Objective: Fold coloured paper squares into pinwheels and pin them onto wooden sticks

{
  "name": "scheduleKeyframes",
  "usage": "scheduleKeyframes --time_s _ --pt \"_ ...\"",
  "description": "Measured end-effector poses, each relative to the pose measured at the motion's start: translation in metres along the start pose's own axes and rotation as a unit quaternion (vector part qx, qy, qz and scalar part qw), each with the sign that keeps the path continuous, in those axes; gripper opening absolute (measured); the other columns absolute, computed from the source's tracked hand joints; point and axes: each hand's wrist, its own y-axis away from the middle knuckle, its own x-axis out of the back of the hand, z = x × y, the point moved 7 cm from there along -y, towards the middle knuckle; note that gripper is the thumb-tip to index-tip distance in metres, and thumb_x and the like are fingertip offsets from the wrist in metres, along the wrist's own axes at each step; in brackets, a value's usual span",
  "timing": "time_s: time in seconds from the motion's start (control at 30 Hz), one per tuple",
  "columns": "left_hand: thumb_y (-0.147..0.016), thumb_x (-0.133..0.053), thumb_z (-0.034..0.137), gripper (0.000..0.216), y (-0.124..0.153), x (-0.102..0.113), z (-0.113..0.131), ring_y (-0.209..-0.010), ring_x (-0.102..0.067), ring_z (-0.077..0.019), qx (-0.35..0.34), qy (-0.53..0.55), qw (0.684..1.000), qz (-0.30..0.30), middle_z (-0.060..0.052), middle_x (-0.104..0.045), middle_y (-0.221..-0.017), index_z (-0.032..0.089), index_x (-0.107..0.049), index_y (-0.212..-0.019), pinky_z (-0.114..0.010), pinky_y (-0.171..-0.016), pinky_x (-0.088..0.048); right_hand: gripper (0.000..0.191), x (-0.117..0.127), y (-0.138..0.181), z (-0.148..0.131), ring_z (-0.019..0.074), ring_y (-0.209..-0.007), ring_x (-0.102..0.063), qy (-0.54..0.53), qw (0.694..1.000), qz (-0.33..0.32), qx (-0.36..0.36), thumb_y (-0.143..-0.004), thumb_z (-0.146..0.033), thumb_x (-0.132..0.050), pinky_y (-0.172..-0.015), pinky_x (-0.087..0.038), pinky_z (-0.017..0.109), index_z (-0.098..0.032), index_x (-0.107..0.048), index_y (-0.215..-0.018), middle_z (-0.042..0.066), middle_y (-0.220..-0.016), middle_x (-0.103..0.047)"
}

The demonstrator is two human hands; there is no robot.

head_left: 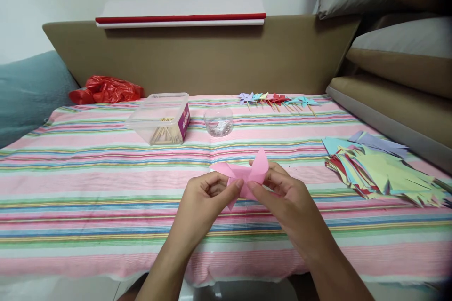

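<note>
A pink paper pinwheel (243,175) with curled blades is held up over the striped cloth, near its front edge. My left hand (208,197) pinches it from the left, thumb on the near face. From the right, my right hand (282,193) grips the same paper between thumb and fingers. Both thumbs lie close together near the middle of the paper. The fingertips behind the paper are partly hidden.
A clear plastic box (162,120) of wooden sticks and a small round clear tub (219,123) stand ahead. Finished pinwheels (278,99) lie at the back right. Cut coloured paper (384,169) is piled at right. A red plastic bag (109,90) sits back left; cushions (402,56) rise at right.
</note>
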Motion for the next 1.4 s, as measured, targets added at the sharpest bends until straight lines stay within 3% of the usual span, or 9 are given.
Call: scheduleKeyframes --time_s 0.23,0.37,0.5,0.6,0.7,0.83,1.0,1.2,1.4 --pt "-0.083 -0.078 0.044 0.035 0.001 0.002 0.005 -0.051 -0.045 -0.0111 -0.003 -0.013 1.000 0.021 0.002 -0.056 -0.053 0.018 -0.066 -0.062 -0.024 -0.052 -0.032 0.017 -0.003 -0.001 -0.004 0.0294 -0.117 -0.063 -0.029 0.999 0.021 0.006 -0.083 -0.043 -0.075 -0.103 -0.048 0.045 -0.027 -0.080 -0.085 0.006 -0.119 -0.069" --pt "-0.079 -0.084 0.038 0.033 0.003 0.035 0.021 -0.056 -0.050 -0.0086 -0.030 0.045 0.991 0.126 0.002 -0.060 -0.057 0.016 -0.069 -0.061 -0.020 -0.055 -0.038 0.038 0.003 0.001 0.002 0.0311 -0.131 -0.056 -0.109 0.990 0.079 -0.040 -0.085 -0.061 -0.069 -0.108 -0.046 0.049 -0.031 -0.076 -0.108 0.005 -0.139 -0.065" --pt "-0.068 -0.092 0.027 0.022 0.007 0.095 0.027 -0.059 -0.055 -0.0057 -0.080 0.222 0.930 0.281 0.004 -0.063 -0.063 0.014 -0.075 -0.068 -0.013 -0.057 -0.046 0.045 0.010 -0.011 0.011 0.0311 -0.127 -0.062 -0.050 0.994 0.088 -0.035 -0.089 -0.065 -0.062 -0.102 -0.052 0.047 -0.027 -0.073 -0.112 0.008 -0.136 -0.068" --pt "-0.072 -0.088 0.017 0.011 0.006 0.132 0.018 -0.069 -0.066 -0.0087 -0.086 0.329 0.873 0.351 0.000 -0.070 -0.070 0.012 -0.078 -0.074 -0.014 -0.066 -0.057 0.040 0.004 -0.040 0.004 0.0286 -0.117 -0.067 0.102 0.993 0.058 0.034 -0.093 -0.058 -0.061 -0.096 -0.055 0.043 -0.023 -0.072 -0.109 0.010 -0.124 -0.073" --pt "-0.081 -0.077 0.009 0.004 0.004 0.152 0.005 -0.074 -0.071 -0.0101 -0.063 0.388 0.832 0.391 -0.004 -0.076 -0.079 0.011 -0.079 -0.079 -0.014 -0.068 -0.060 0.028 -0.017 -0.089 -0.007 0.0248 -0.107 -0.069 0.190 0.977 0.018 0.091 -0.093 -0.047 -0.063 -0.097 -0.054 0.042 -0.022 -0.072 -0.099 0.008 -0.114 -0.074" --pt "-0.078 -0.082 0.012 0.003 0.001 0.160 0.001 -0.070 -0.070 -0.0101 -0.059 0.401 0.827 0.390 -0.003 -0.075 -0.076 0.011 -0.079 -0.076 -0.013 -0.062 -0.059 0.018 -0.057 -0.177 -0.013 0.0212 -0.104 -0.069 0.311 0.941 -0.051 0.126 -0.098 -0.032 -0.063 -0.098 -0.053 0.044 -0.017 -0.069 -0.106 0.007 -0.110 -0.073" --pt "-0.058 -0.096 0.023 0.025 -0.001 0.162 -0.004 -0.070 -0.065 -0.0091 -0.054 0.401 0.834 0.376 0.001 -0.069 -0.072 0.013 -0.078 -0.073 -0.011 -0.059 -0.057 0.024 -0.100 -0.261 0.011 0.0222 -0.106 -0.068 0.458 0.872 -0.154 0.076 -0.099 -0.035 -0.064 -0.093 -0.057 0.043 -0.019 -0.068 -0.117 0.008 -0.124 -0.068" --pt "-0.052 -0.100 0.029 0.033 -0.006 0.166 -0.006 -0.073 -0.063 -0.0089 -0.058 0.421 0.833 0.354 0.001 -0.067 -0.073 0.014 -0.078 -0.071 -0.009 -0.060 -0.055 0.029 -0.126 -0.288 0.048 0.0239 -0.105 -0.068 0.546 0.813 -0.200 -0.004 -0.098 -0.037 -0.064 -0.089 -0.059 0.042 -0.018 -0.066 -0.121 0.007 -0.125 -0.067" --pt "-0.057 -0.098 0.032 0.029 -0.008 0.166 -0.006 -0.074 -0.062 -0.0102 -0.059 0.424 0.830 0.357 0.001 -0.061 -0.073 0.015 -0.077 -0.071 -0.014 -0.066 -0.057 0.030 -0.133 -0.294 0.059 0.0233 -0.106 -0.068 0.576 0.797 -0.183 -0.004 -0.099 -0.036 -0.064 -0.089 -0.059 0.042 -0.020 -0.065 -0.124 0.008 -0.127 -0.066"
